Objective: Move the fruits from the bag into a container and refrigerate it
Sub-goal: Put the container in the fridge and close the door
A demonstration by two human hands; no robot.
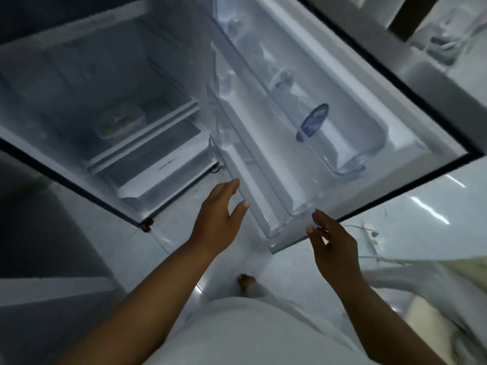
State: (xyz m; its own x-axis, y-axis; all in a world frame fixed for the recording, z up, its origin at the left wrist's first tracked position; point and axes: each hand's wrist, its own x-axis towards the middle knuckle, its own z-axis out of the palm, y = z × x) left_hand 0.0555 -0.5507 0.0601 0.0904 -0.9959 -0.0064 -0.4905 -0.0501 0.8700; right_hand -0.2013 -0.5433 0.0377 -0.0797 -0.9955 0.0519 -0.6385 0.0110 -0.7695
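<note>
Clear plastic container (120,121) with fruit sits on a shelf (147,119) inside the open fridge (79,61); contents blurred. Door (342,101) swung wide, a bottle (312,122) in its rack. Left hand (218,217) empty, fingers spread, just beside the lowest door bin (266,206). Right hand (334,248) empty, fingers loosely curled near the door's bottom edge. Refrigerating looks done bar closing. Container likely light, rigid, slick if cold; best taken by both short sides, kept level. Door edge is the next hold.
</note>
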